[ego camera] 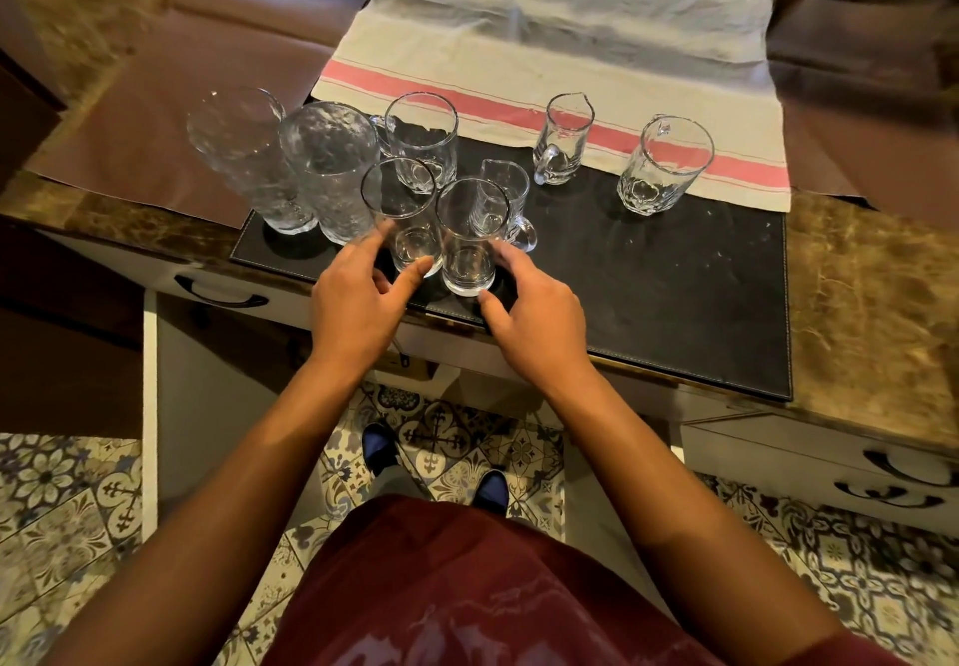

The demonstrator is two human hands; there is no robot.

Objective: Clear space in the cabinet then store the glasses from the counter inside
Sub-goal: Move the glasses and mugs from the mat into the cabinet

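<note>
Several clear glasses stand on a black mat (674,292) on the counter. Two plain tumblers stand nearest me: one (402,214) on the left, one (469,240) on the right. My left hand (358,297) reaches around the left tumbler, its spread thumb and fingers at the base. My right hand (529,312) reaches around the right tumbler, thumb near its foot. Neither hand plainly grips. Behind stand two tall textured glasses (332,167), a mug (423,139), a small handled jug (506,203), another small jug (563,139) and a faceted mug (661,162).
A white cloth with a red stripe (545,43) lies across the back of the mat. The marble counter (872,292) runs to both sides. Below it a white cabinet door (150,406) stands open at my left, with drawers (809,468) at my right. Patterned floor tiles lie below.
</note>
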